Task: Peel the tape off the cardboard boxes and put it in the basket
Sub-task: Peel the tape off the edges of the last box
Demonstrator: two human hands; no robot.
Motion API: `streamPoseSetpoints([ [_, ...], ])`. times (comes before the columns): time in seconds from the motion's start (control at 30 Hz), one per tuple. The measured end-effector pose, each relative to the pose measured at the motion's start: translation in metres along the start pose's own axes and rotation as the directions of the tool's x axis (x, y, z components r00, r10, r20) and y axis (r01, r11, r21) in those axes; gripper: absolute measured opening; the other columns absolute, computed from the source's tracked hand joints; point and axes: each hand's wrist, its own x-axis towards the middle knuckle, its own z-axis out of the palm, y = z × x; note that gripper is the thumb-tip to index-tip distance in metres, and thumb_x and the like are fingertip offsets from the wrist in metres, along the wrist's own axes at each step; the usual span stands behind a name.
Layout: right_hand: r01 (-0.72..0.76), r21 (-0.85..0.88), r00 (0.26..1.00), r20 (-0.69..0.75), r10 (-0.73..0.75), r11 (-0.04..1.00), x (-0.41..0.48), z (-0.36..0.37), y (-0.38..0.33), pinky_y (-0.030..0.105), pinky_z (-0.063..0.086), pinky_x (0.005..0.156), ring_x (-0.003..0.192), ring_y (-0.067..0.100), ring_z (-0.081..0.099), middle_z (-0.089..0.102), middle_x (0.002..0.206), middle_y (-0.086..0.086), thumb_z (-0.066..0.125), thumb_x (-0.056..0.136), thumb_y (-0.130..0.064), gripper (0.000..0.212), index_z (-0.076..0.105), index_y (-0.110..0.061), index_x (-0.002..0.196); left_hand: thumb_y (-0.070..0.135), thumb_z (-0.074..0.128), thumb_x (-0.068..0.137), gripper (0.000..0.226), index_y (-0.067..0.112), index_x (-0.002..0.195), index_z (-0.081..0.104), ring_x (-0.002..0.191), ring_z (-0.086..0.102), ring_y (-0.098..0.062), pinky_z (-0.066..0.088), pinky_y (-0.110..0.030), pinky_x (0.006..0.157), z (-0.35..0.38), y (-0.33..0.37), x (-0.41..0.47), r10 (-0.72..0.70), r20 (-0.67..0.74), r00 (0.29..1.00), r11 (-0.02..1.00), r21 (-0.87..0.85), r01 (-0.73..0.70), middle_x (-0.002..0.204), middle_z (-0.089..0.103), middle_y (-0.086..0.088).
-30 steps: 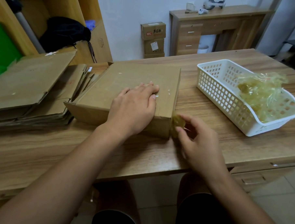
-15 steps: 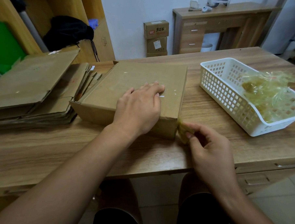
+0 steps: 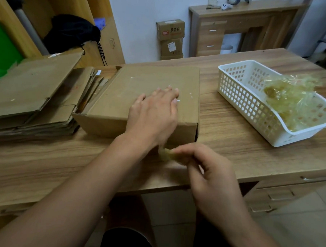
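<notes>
A pale wall (image 3: 144,19) is seen at the back, with a wooden desk (image 3: 243,16) set against it and a white bin (image 3: 226,49) placed beneath. Wooden shelving (image 3: 100,4) is fitted at the left, where a black bag (image 3: 72,32) is kept. A wood-grain table (image 3: 241,151) with drawers (image 3: 280,193) is set on a light tiled floor (image 3: 303,223).

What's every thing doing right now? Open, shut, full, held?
Cardboard box, top closed, on desk.
Left hand, flat on its top.
Right hand, pinching tape strip.
Tape strip, crumpled, by box's near side.
Basket, upright, holds peeled tape.
Flattened boxes, stacked.
</notes>
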Motion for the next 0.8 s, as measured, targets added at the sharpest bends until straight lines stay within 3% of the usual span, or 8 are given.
streamPoseSetpoints([
  [0.1,-0.034,-0.036,0.999,-0.006,0.034,0.999,0.017,-0.020,0.009,0.007,0.044,0.085,0.102,0.005,0.064,0.064,0.103,-0.010,0.064,0.088,0.015,0.046,0.076,-0.029,0.096,0.038,0.027,0.107,0.047,0.033,0.151,0.042,0.150,0.028,-0.008,0.018,-0.039,0.121,-0.001,-0.001,0.001,0.008,0.018,1.000,1.000,0.010,-0.008,0.161,0.035,0.013],
  [0.2,-0.092,-0.086,0.995,-0.042,0.089,0.992,0.024,-0.023,0.015,0.011,0.045,0.086,0.103,0.007,0.060,0.060,0.103,-0.015,0.072,0.088,0.002,0.043,0.073,-0.041,0.094,0.037,0.028,0.107,0.046,0.033,0.149,0.045,0.149,0.029,-0.008,0.020,-0.039,0.121,-0.001,0.000,0.002,-0.001,-0.001,1.000,1.000,0.006,0.001,0.160,0.037,0.013],
  [0.33,-0.114,-0.084,0.978,-0.183,0.098,0.990,0.030,-0.012,0.018,0.013,0.050,0.068,0.086,0.009,0.064,0.063,0.100,-0.009,0.076,0.087,-0.001,0.042,0.061,-0.038,0.099,0.036,0.029,0.107,0.044,0.033,0.148,0.046,0.149,0.030,-0.009,0.020,-0.040,0.122,0.000,0.004,0.003,-0.028,-0.001,1.000,1.000,-0.011,0.028,0.160,0.038,0.012],
  [0.43,-0.148,-0.080,0.961,-0.248,0.125,0.986,0.032,0.003,0.018,0.030,0.059,0.067,0.081,0.010,0.066,0.059,0.098,-0.004,0.075,0.089,-0.010,0.038,0.050,-0.038,0.095,0.038,0.029,0.107,0.044,0.033,0.146,0.047,0.149,0.030,-0.010,0.018,-0.041,0.122,0.001,0.011,0.004,-0.055,-0.014,0.998,0.998,-0.014,0.054,0.159,0.039,0.012],
  [0.5,-0.144,-0.089,0.963,-0.241,0.119,0.986,0.030,0.010,0.018,0.037,0.059,0.076,0.089,0.009,0.067,0.063,0.098,-0.007,0.067,0.093,-0.019,0.020,0.055,-0.032,0.101,0.038,0.027,0.107,0.043,0.031,0.143,0.048,0.148,0.032,-0.011,0.018,-0.041,0.121,0.002,0.015,0.004,-0.070,-0.036,0.997,0.998,-0.007,0.069,0.158,0.042,0.010],
  [0.53,-0.139,-0.082,0.969,-0.218,0.118,0.987,0.028,0.012,0.016,0.036,0.058,0.082,0.095,0.008,0.067,0.065,0.101,-0.008,0.063,0.093,-0.023,0.016,0.058,-0.029,0.107,0.039,0.027,0.107,0.043,0.030,0.142,0.049,0.146,0.034,-0.012,0.019,-0.042,0.121,0.002,0.016,0.003,-0.076,-0.046,0.996,0.997,-0.004,0.076,0.156,0.044,0.008],
  [0.7,-0.117,-0.051,0.992,-0.060,0.114,0.992,0.020,0.015,0.014,0.019,0.052,0.092,0.114,0.005,0.062,0.061,0.120,-0.012,0.068,0.085,-0.041,0.050,0.053,-0.028,0.131,0.043,0.031,0.106,0.038,0.022,0.129,0.053,0.131,0.048,-0.020,0.026,-0.043,0.117,-0.001,0.017,0.004,-0.117,-0.068,0.991,0.993,-0.037,0.114,0.134,0.060,0.001],
  [0.8,-0.110,-0.102,0.992,-0.078,0.102,0.989,0.023,0.014,0.018,0.018,0.051,0.092,0.112,0.002,0.061,0.060,0.120,-0.013,0.074,0.087,-0.027,0.048,0.055,-0.027,0.131,0.048,0.033,0.106,0.041,0.021,0.128,0.054,0.127,0.049,-0.024,0.031,-0.045,0.111,-0.009,0.016,0.004,-0.099,-0.005,0.995,0.994,-0.055,0.099,0.134,0.059,-0.001],
])
